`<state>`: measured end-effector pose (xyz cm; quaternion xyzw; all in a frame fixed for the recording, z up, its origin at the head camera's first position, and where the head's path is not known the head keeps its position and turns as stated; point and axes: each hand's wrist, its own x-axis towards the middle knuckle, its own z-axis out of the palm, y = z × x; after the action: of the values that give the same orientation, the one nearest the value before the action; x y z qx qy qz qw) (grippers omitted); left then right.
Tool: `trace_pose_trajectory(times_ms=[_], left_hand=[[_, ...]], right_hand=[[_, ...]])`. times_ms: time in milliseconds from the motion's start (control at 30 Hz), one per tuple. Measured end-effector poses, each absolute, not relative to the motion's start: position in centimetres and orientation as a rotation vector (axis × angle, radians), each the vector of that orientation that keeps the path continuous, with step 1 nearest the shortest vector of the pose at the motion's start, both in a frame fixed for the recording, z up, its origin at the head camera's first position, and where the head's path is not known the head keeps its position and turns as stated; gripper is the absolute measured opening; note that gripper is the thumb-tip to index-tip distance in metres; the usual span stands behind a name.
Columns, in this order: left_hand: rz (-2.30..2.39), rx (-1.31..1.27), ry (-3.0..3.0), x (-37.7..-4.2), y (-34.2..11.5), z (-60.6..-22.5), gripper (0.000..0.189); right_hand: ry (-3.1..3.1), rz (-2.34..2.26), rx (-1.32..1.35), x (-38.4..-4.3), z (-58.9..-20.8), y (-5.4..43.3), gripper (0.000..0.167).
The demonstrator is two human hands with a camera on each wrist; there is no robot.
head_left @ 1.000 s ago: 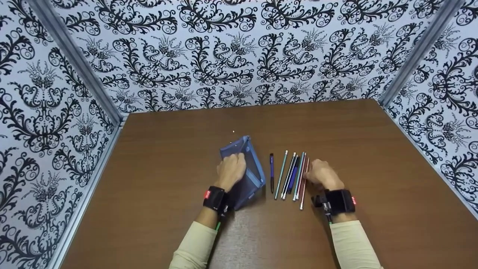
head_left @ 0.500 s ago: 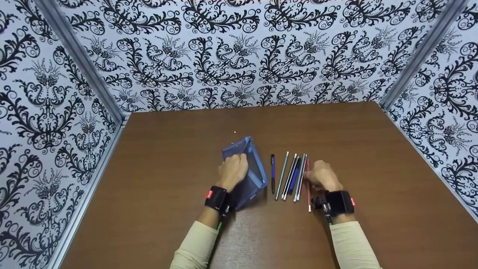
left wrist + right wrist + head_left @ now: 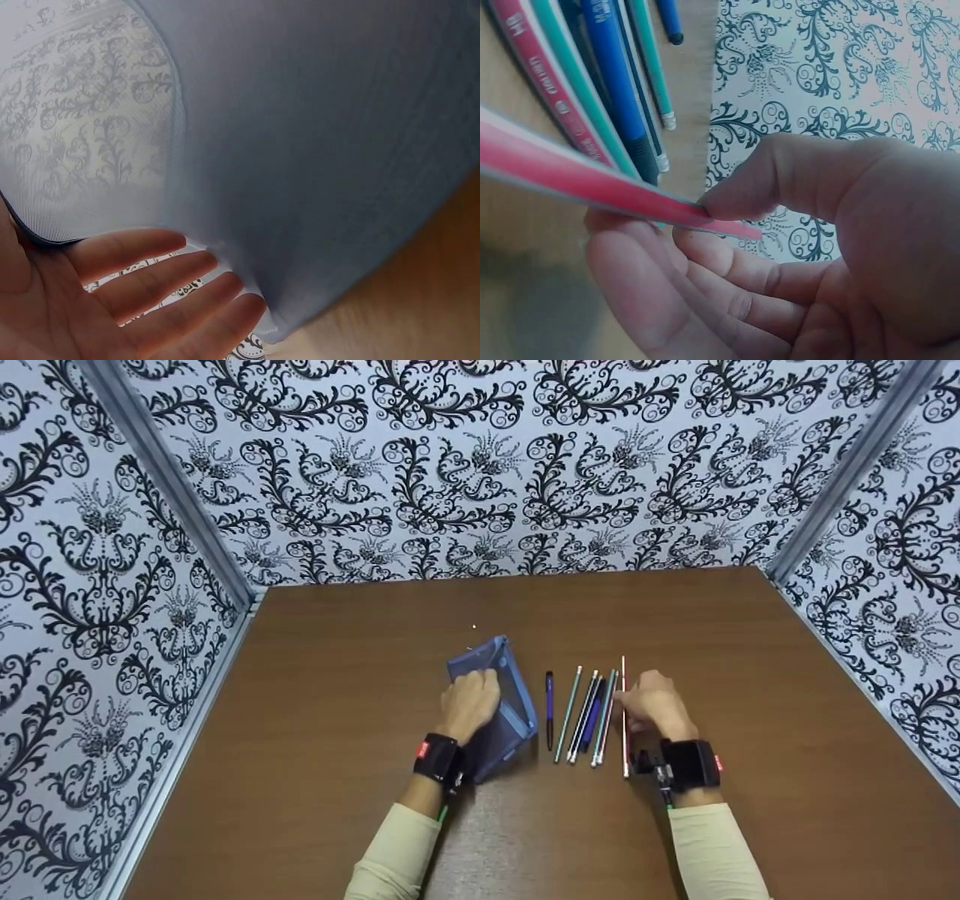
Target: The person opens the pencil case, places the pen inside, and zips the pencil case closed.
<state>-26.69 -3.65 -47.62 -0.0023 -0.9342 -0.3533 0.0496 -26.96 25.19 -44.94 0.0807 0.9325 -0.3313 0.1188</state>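
My left hand holds a blue mesh zip pouch, tilted and gaping toward the right on the table. Seen from the left wrist, its fingers lie along the mesh, with the pouch edge running in by the thumb. My right hand pinches a red pencil between thumb and fingertips. That pencil stands apart from the row, its white eraser end toward me. Left of it lie a red pencil, teal pencils, dark pencils and a thick blue pen.
A slim blue-and-black pen lies nearest the pouch, at the row's left end. The brown table is bounded by patterned walls at the back and both sides. A tiny white speck lies beyond the pouch.
My right hand has drawn the red pencil rightward away from the row and turned it nearly straight fore-and-aft. The left hand and pouch stay in place.
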Motion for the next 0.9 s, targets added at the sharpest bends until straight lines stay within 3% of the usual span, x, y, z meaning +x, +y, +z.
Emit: trace_pose_trajectory(times_ms=[400,900], left_hand=[[-1.064,-0.002,-2.843,-26.8,-3.5,-47.6,0.048],[-1.028,0.035,-2.871,-26.8,-3.6,-47.7,0.055]], right_hand=[[2.778,-1.062,0.207,-26.7,-43.1,24.4,0.025],[2.842,-1.2,0.187,-27.1,-42.4,23.1,0.02]])
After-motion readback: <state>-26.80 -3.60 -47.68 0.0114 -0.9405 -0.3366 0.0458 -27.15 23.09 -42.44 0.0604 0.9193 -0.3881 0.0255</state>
